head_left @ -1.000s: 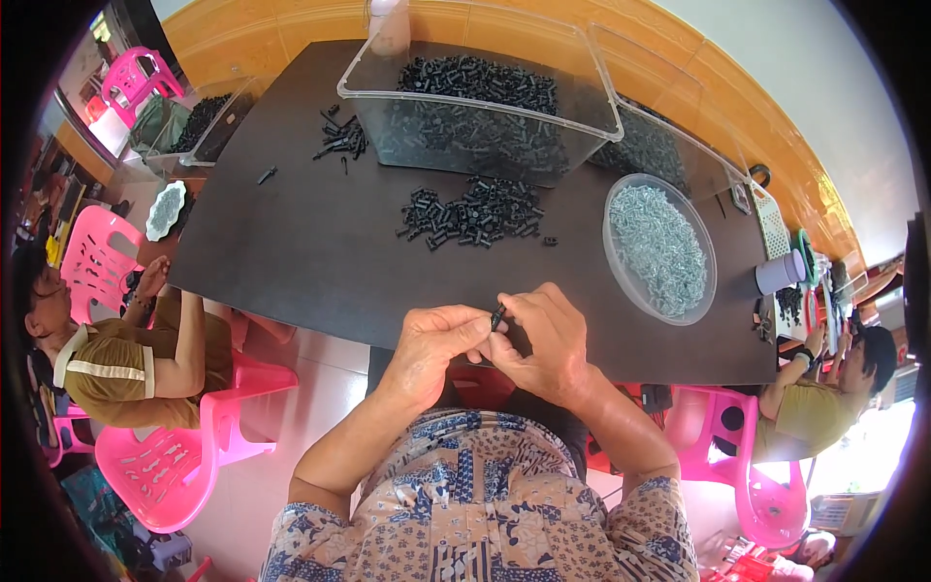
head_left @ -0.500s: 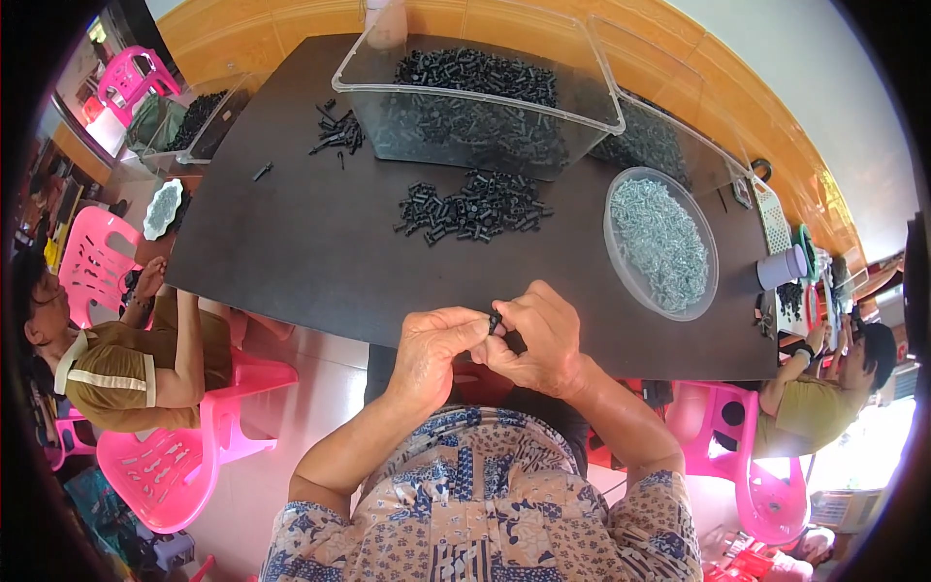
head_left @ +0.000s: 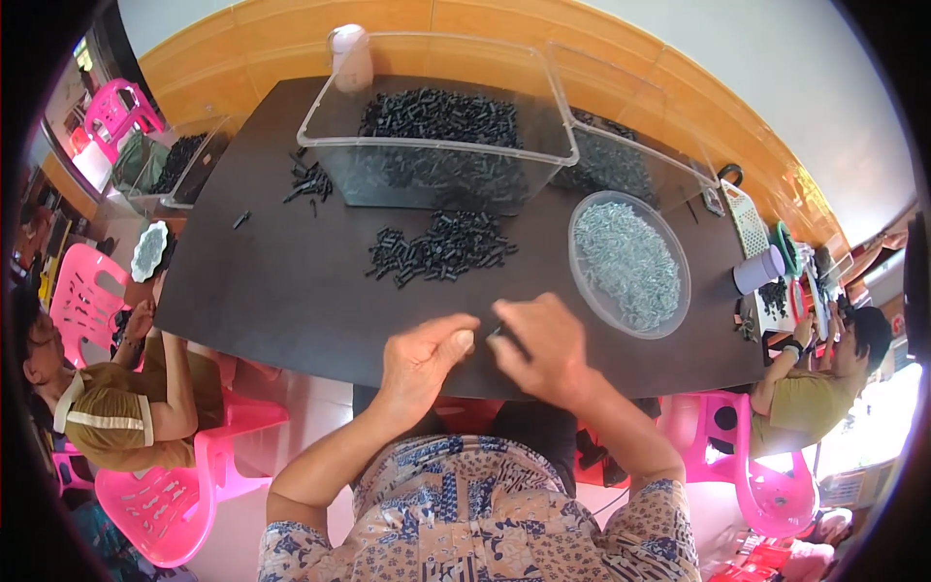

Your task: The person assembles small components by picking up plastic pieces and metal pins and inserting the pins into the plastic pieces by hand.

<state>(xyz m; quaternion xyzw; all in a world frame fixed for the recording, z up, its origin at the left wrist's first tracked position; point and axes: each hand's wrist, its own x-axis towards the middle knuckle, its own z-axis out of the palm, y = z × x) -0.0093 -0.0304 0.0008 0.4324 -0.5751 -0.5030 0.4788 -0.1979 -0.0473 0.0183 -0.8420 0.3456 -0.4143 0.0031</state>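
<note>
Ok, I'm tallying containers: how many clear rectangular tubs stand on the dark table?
2: the large tub at the back centre and the second tub to its right, partly hidden behind it.

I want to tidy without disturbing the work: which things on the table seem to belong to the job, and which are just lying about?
Seem to belong, in front of the left hand and right hand:
pile of black parts
clear box with more black parts
round tub of silvery pieces

Seem just lying about:
lavender cup
pale bottle behind the box
</note>
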